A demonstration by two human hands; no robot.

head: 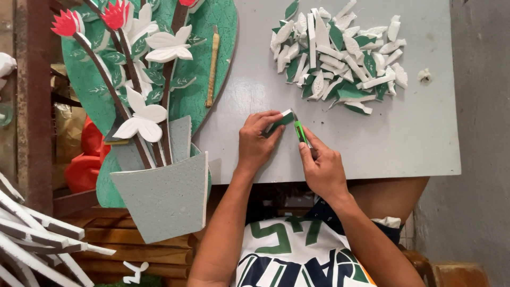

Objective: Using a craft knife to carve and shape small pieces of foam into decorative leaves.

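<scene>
Foam piece (280, 120), small, green on one face and white along the edge, pinched in the left hand (256, 142) just above the near edge of the grey surface (414, 133), about midway along it. Long axis tilted, running from lower left up to upper right, the upper end pointing toward the far right corner. Lower end hidden under the left fingers, so full outline hard to make out. Left hand closed around the piece, thumb and fingers wrapped over it.

Green utility knife (301, 132) clamped in the right hand (321, 167), handle mostly buried in the fist, only the upper part showing; blade tip meeting the upper end of the foam piece, contact too small to judge exactly. Knife slanted up and to the left.

Heap of cut foam leaves (340, 53), white and green, near the far edge toward the right; single white crumb (424, 74) just beside it, closer to the right edge. Top of the heap cut off by the frame.

Foam flower panel (154, 85) overlapping the left edge: green backing, brown stems, red buds, white blooms, grey pot shape hanging off the near left corner. Upper part cut off. Narrow yellow-handled tool (213, 66) lying on the panel, roughly parallel to the left edge.

White foam strips (37, 239) stacked off the surface, lower left, partly out of frame.
</scene>
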